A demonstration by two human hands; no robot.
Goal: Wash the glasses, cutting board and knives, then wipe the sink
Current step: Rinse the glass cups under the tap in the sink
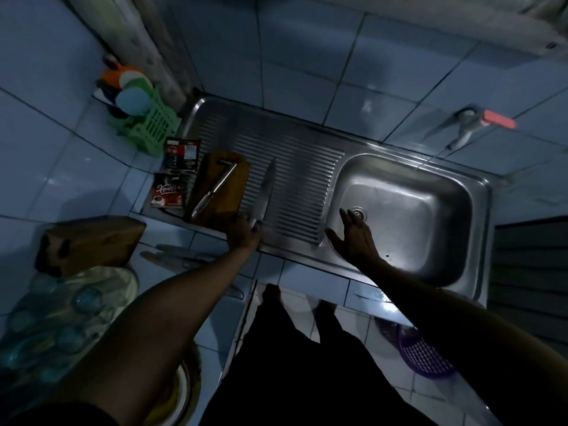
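Fingers of the left hand [242,233] are curled round the handle of a big knife [265,192], which lies along the ribbed drainboard [295,179] with its blade pointing away from the person. Fingers of the right hand [353,235] are straight and spread; this hand holds nothing and is over the near left corner of the sink [405,216], with the fingertips close to the drain [358,213]. I cannot tell whether it touches the metal.

Just left of the knife lies the wooden cutting board [219,186], on the left end of the drainboard. On the board rests a metal tool [215,187] with a long handle; it is too dim to say exactly what it is. Beside the board, on its left, are two dark packets [172,182], one above the other.

On the tiled counter [61,155], near the person's left forearm, two more knives [178,256] lie side by side, blurred. Further left stands a wooden block [89,244]. Below it, several clear glasses [70,318] are on a pale tray at the left edge of the view.

At the far left corner, against the wall, a green basket [150,127] holds coloured plastic pieces. On the tiled wall at the right is the tap [470,127] with a red handle. Low on the right, on the floor, there is a purple basket [421,355].
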